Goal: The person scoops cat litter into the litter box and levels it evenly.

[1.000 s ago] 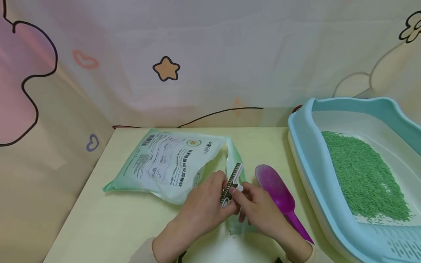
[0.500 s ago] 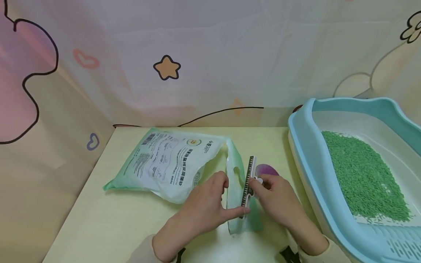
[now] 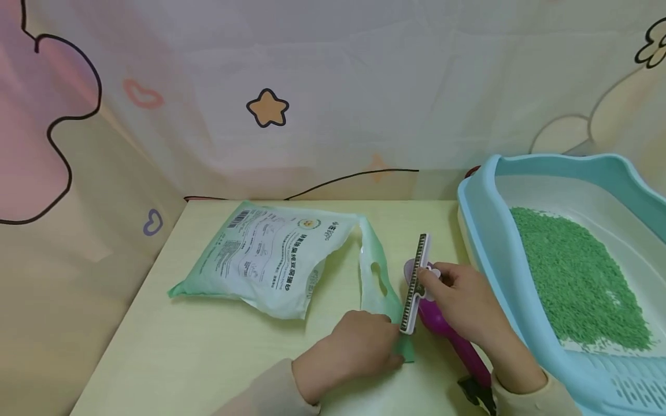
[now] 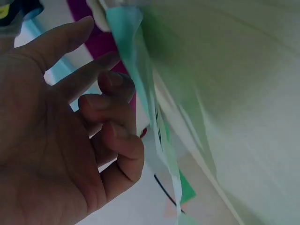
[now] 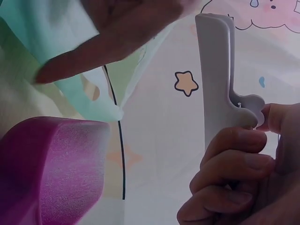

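Observation:
My right hand pinches a white bag clip by its scalloped tabs, the long bar slanting above the table. In the right wrist view the clip stands upright over my curled fingers. My left hand is low over the near end of a pale green bag strip with a handle hole. The left wrist view shows that hand loosely bent, fingertips right at the strip's edge, nothing gripped. The strip joins the far corner of a plump, opened cat litter bag lying on its side.
A purple scoop lies partly under my right hand and the clip. At the right stands a blue and white litter box holding green pellets. A patterned curtain hangs behind the table.
The clip has moved right and away from the left hand in my right hand. My left hand has let go of the clip and shifted right and nearer, down to the strip's near end.

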Demonstrator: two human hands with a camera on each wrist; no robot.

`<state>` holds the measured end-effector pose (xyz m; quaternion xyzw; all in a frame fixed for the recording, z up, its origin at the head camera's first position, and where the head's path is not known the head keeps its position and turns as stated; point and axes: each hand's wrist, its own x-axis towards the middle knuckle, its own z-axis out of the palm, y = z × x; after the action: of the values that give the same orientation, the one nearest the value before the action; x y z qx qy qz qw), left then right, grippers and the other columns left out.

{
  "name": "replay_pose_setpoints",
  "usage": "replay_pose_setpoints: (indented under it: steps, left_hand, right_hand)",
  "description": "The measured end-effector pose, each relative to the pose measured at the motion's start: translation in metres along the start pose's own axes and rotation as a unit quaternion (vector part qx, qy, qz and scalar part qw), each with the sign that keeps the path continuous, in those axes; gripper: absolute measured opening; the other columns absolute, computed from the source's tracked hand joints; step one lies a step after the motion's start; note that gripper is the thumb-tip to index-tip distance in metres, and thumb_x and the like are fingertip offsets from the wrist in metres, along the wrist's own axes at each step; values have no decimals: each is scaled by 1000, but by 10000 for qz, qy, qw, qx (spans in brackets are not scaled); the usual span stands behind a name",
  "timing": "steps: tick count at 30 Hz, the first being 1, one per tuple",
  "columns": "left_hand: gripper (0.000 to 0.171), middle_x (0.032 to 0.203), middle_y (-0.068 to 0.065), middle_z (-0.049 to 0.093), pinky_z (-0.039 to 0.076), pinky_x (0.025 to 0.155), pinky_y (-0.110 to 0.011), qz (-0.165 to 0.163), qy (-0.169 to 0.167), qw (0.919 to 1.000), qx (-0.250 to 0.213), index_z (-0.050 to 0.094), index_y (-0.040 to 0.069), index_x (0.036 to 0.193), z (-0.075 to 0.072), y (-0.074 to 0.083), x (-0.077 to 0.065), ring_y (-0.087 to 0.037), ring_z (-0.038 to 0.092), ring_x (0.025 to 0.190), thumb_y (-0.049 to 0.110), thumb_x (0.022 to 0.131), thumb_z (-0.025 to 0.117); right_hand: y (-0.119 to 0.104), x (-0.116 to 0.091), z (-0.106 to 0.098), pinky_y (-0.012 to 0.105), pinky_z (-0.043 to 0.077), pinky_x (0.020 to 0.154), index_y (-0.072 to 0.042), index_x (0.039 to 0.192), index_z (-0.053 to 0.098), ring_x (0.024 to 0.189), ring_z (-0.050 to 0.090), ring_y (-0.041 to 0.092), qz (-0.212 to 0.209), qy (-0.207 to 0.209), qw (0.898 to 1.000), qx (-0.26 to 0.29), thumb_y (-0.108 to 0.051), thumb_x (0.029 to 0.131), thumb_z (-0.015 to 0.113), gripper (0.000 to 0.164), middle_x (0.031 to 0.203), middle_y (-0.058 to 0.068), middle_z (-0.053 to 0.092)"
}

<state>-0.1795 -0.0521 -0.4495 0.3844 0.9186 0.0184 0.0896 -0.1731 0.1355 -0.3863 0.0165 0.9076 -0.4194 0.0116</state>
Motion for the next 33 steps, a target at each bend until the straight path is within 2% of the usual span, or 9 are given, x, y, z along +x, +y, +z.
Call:
replay_pose_setpoints:
  steps: [3, 6, 11, 15, 19, 23, 27, 30, 33]
  left_hand:
    - [33, 67, 9, 59, 43, 48, -30, 121, -80, 9989, 436, 74, 38, 121, 7, 9, 8, -10, 50, 54, 56, 94, 67]
    - [37, 61, 9, 56, 44, 45, -31, 307, 104, 9957, 866, 65, 48, 131, 10, 14, 12, -11, 49, 51, 59, 96, 63]
    - [28, 61, 7, 57, 45, 44, -33, 388, 544, 9916, 1112, 67, 32, 110, 9, 18, 13, -15, 54, 50, 57, 96, 65]
    - [32, 61, 8, 57, 45, 44, -32, 275, 617, 9926, 1007, 66, 28, 108, 7, 19, 12, -14, 57, 50, 57, 96, 66]
    - [33, 61, 7, 57, 43, 45, -32, -91, 507, 9975, 479, 66, 23, 92, 2, 17, 9, -14, 56, 51, 57, 96, 66]
    - [30, 61, 6, 53, 38, 46, -31, -160, 686, 9964, -464, 57, 20, 84, -7, 4, -3, -13, 50, 50, 45, 98, 66]
    - [17, 63, 9, 51, 37, 50, -27, -173, 869, 9866, -1369, 52, 20, 86, -18, -12, -19, -10, 48, 53, 27, 96, 64]
    - [6, 67, 10, 53, 41, 55, -24, -215, 877, 9773, -1914, 57, 20, 92, -29, -24, -28, -8, 50, 59, 16, 95, 60]
    - [9, 70, 10, 55, 43, 57, -23, -197, 856, 9662, -2422, 61, 18, 103, -39, -37, -38, -6, 50, 61, 12, 97, 58]
  right_hand:
    - [1, -1, 0, 28, 28, 44, -10, 75, 60, 55, 36, 11, 31, -5, 10000, -8, -43, 105, 55, 45, 60, -3, 36]
    - [2, -2, -1, 28, 28, 44, -9, 75, 59, 55, 36, 11, 54, 0, 10000, 38, -43, 105, 55, 45, 60, -2, 37]
    - [3, -2, -2, 28, 28, 43, -9, 74, 57, 55, 36, 11, -31, 54, 9999, 83, -43, 105, 55, 46, 60, -2, 37]
    - [2, -2, -3, 29, 29, 43, -9, 71, 53, 55, 37, 11, -63, 103, 9999, 106, -44, 104, 56, 48, 59, -3, 36]
    - [1, -2, -5, 29, 29, 43, -9, 69, 50, 53, 37, 10, -158, 270, 9995, 107, -41, 104, 56, 48, 57, -4, 36]
    - [2, 0, -9, 29, 30, 43, -6, 70, 54, 51, 37, 9, -320, 650, 9964, 436, -34, 105, 56, 45, 57, -4, 38]
    - [5, 1, -14, 30, 37, 46, -2, 78, 62, 55, 43, 10, -377, 882, 9927, 737, -30, 106, 56, 40, 60, -3, 47]
    - [6, 1, -16, 30, 39, 47, -2, 80, 63, 57, 45, 10, -382, 862, 9929, 722, -30, 106, 56, 39, 62, -2, 50]
    - [6, 1, -15, 29, 36, 46, -3, 78, 62, 55, 42, 10, -380, 810, 9937, 671, -31, 106, 56, 40, 61, -2, 47]
